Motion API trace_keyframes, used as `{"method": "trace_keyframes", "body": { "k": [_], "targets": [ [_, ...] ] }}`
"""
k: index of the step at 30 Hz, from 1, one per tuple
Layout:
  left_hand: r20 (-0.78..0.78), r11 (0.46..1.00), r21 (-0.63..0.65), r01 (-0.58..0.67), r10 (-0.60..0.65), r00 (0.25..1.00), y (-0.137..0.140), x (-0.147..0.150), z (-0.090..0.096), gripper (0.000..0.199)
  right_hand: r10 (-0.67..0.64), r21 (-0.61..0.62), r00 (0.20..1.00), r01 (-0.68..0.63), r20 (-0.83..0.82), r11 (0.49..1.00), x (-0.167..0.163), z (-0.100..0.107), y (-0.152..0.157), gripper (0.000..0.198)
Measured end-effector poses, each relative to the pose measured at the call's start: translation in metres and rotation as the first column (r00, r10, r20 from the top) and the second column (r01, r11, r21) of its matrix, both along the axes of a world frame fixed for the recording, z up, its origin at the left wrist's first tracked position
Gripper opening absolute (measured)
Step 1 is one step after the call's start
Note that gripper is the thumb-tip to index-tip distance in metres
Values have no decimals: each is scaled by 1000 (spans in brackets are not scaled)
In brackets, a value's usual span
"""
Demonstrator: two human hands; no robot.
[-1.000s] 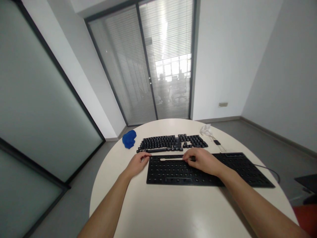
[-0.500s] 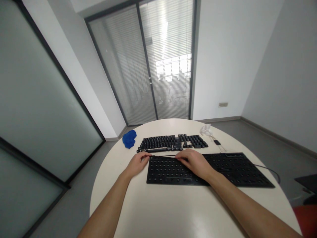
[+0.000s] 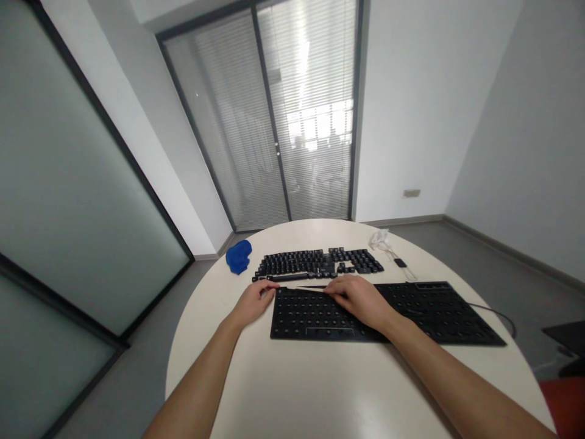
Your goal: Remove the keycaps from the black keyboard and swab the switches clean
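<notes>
A black keyboard base (image 3: 311,314) with its keycaps off lies on the round table, its rows of small switch posts showing. At its far left corner is my left hand (image 3: 253,303), thumb and forefinger closed on the edge. My right hand (image 3: 359,299) rests over the middle of the base and pinches a thin pale stick (image 3: 309,289). The stick points left along the far edge of the base; its tip is too small to make out. Just beyond the base lie the loose black keycaps (image 3: 292,262), laid out in keyboard order, with a long spacebar (image 3: 290,277) in front.
A blue cloth (image 3: 238,256) lies at the table's far left. At the far right sit a crumpled white item (image 3: 379,239) and a cord with a small black piece (image 3: 400,263). A cable (image 3: 496,313) runs off the right side of the round table (image 3: 292,384).
The pale stick's tip has shifted slightly to the right along the far edge of the base. Both hands stay almost where they were.
</notes>
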State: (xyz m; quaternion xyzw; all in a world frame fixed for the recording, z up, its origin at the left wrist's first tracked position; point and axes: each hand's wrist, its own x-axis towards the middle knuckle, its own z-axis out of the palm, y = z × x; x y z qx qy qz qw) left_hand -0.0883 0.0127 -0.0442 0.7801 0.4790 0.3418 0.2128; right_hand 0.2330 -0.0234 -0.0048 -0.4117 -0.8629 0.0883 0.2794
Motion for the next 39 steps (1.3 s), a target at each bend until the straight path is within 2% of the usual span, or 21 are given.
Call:
{"method": "trace_keyframes", "body": {
  "k": [29, 39],
  "targets": [
    [2, 1000, 21, 9, -9, 1000, 3, -6, -9, 23, -128, -94, 992, 128, 0, 987, 22, -3, 8, 24],
    [2, 1000, 17, 17, -17, 1000, 4, -9, -11, 25, -109, -104, 994, 108, -2, 989, 32, -3, 11, 24]
  ]
}}
